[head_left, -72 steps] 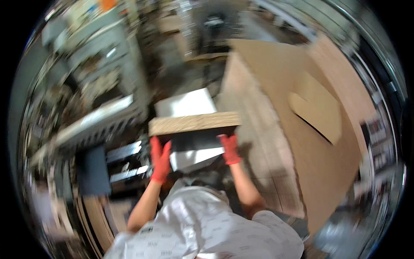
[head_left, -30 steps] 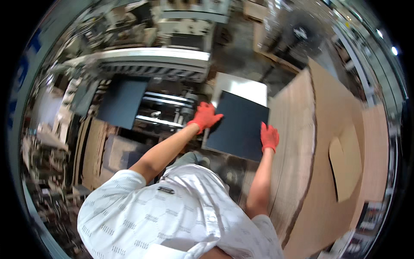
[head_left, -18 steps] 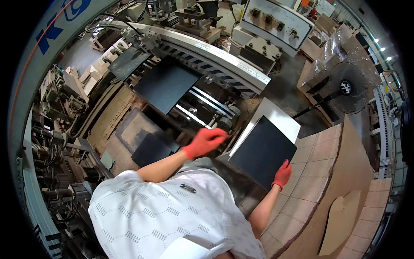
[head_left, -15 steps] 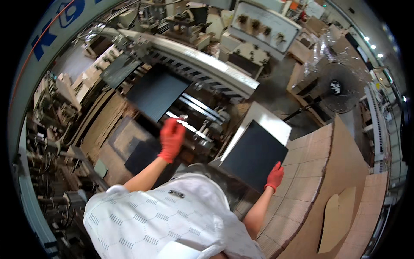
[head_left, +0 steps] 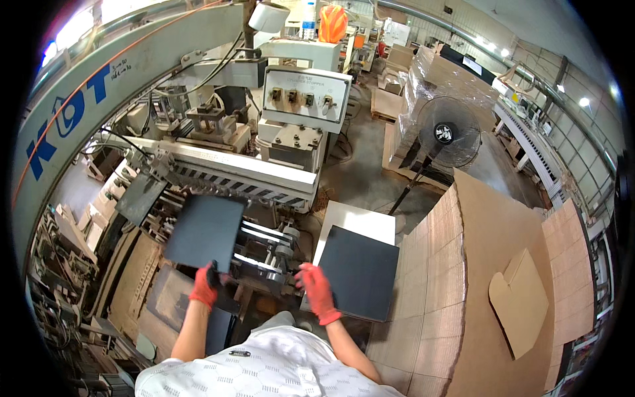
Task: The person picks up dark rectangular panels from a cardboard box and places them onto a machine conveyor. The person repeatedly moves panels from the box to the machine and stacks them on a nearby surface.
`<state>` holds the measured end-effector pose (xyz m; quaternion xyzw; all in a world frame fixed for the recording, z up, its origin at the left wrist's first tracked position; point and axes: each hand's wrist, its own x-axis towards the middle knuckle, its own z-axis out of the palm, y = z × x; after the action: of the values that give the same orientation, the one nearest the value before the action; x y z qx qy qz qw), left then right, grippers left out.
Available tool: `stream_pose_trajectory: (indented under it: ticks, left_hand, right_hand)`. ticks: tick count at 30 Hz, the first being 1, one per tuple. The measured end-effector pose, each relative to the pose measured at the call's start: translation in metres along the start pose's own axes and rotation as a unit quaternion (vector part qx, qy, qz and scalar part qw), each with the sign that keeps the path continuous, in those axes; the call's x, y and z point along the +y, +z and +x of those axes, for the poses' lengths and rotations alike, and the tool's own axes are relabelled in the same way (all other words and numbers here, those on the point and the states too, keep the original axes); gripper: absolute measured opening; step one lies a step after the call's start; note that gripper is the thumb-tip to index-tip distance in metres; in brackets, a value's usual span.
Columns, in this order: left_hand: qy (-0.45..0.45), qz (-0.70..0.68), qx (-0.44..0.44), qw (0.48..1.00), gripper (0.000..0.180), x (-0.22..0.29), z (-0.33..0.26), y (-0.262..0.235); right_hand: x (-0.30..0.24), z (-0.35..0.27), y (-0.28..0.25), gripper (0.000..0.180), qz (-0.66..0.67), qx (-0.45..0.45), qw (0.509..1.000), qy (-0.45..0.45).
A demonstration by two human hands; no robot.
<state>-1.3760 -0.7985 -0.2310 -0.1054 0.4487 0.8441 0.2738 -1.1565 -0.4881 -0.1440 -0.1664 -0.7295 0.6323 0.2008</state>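
Observation:
My left hand, in a red glove with a dark palm, closes at the near edge of a dark flat panel. That panel lies across the metal rails of a machine. My right hand, also red-gloved, is open with its fingers apart and holds nothing. It hovers by the left edge of a second dark panel. Beneath this one, a white panel sticks out at the far side.
A striped machine beam crosses behind the rails, with a control box beyond. At right stand stacked brown boards and a tall cardboard sheet. A fan stands farther back, near film-wrapped stacks.
My right hand has left the right edge of the second dark panel and moved to its left side. My left hand has come to the first panel's near edge. The view has tilted up and turned.

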Motion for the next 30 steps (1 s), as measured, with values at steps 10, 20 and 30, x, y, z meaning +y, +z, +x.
stream_pose_trajectory:
  ticks: [10,20,30]
  left_hand:
    - [-0.032,0.14,-0.044,0.989,0.024,-0.062,-0.136,0.061]
    - [0.001,0.251,-0.175,0.952,0.05,-0.038,-0.112,0.14]
    - [0.016,0.785,-0.244,0.569,0.097,-0.069,-0.134,0.23]
  right_hand:
    - [0.051,-0.019,0.038,0.027,0.045,-0.01,0.996,0.076]
    - [0.003,-0.088,-0.094,0.038,0.073,0.172,0.982,-0.003]
    - [0.02,-0.114,-0.186,0.059,-0.503,0.242,0.824,0.097]
